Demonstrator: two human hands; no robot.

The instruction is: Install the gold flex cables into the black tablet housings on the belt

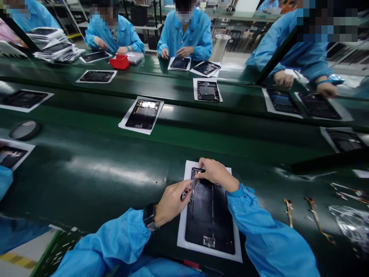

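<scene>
A black tablet housing [213, 215] lies on a white sheet [182, 234] in front of me, its inside facing up. At its upper left edge my left hand [174, 198] is closed, thumb and fingers pinched beside the frame; something dark shows between them, too small to name. My right hand [216, 173] bends over the top left corner with fingertips pressed together at a small orange flex cable [197, 175]. Whether the fingers grip that cable or only press on it is hard to see.
Loose flex cables [315, 217] and a heap of clear plastic film [348, 225] lie to the right. Another tablet housing [143, 114] rests on the green line ahead. Co-workers sit opposite. A green crate [54, 250] stands at lower left, a round dark-rimmed object [25, 130] farther left.
</scene>
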